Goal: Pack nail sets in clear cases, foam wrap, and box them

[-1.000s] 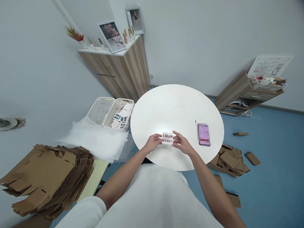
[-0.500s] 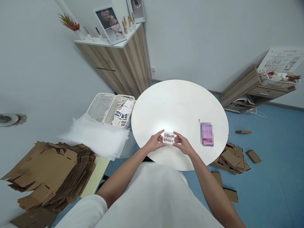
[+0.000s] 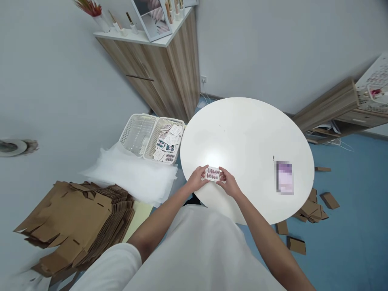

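A small clear tray of press-on nails (image 3: 213, 174) in two rows is held level over the near part of the round white table (image 3: 242, 137). My left hand (image 3: 197, 179) pinches its left edge between thumb and fingers. On the opposite edge, my right hand (image 3: 228, 182) grips it the same way. A blurred purple item (image 3: 285, 178) lies on the table's right side. Left of the table, a white basket (image 3: 178, 150) holds cards and nail sets, beside another basket (image 3: 129, 125) with clear plastic pieces.
White foam sheets (image 3: 130, 173) and stacked flat cardboard (image 3: 79, 218) lie at the left. A wooden cabinet (image 3: 151, 76) stands behind the baskets. Small brown boxes (image 3: 312, 208) are on the floor at right, near a low shelf unit (image 3: 330, 105).
The view has turned left, so the table and purple item appear further right. Both hands still hold the nail tray, which sits slightly further left in the picture.
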`<state>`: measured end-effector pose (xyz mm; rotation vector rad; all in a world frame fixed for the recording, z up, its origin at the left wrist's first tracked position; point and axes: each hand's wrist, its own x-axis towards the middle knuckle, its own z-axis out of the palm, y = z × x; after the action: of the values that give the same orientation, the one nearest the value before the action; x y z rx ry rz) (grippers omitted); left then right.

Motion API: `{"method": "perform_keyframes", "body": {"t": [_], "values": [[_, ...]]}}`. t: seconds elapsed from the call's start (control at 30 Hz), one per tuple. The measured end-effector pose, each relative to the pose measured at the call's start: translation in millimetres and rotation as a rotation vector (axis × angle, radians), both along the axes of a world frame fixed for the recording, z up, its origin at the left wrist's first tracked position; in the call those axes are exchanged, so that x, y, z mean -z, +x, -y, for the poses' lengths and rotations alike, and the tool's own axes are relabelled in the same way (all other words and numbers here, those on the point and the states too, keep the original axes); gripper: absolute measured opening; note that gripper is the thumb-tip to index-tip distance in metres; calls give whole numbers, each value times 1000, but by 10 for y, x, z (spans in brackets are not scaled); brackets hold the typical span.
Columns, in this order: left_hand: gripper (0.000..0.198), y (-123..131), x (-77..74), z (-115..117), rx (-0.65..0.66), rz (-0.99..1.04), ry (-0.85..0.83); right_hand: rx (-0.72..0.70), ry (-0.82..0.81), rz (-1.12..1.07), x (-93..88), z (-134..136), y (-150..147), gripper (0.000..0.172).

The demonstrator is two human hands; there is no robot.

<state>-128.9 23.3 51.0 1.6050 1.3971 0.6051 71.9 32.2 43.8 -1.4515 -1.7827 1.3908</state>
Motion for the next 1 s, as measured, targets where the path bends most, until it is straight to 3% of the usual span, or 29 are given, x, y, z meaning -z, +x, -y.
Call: {"method": "perform_keyframes", "body": {"t": [0.17,0.37,0.53,0.7,1.0], "values": [[65,-437,180,-75,-73,-44,-63,-57,3,66,166,-163,-536,60],[75,-693,342,-176,-78,-94,-134,-48,-19,181,329,-277,-913,63],[66,-740,441,-182,-122,-86,-186,-4,-28,293,452,-282,-1078,65],[61,-738,448,-159,-101,-109,-187,56,-1,335,483,-232,-1138,65],[64,-673,442,-88,-315,164,-356,326,-209,9,445,15,-1204,64]]}}
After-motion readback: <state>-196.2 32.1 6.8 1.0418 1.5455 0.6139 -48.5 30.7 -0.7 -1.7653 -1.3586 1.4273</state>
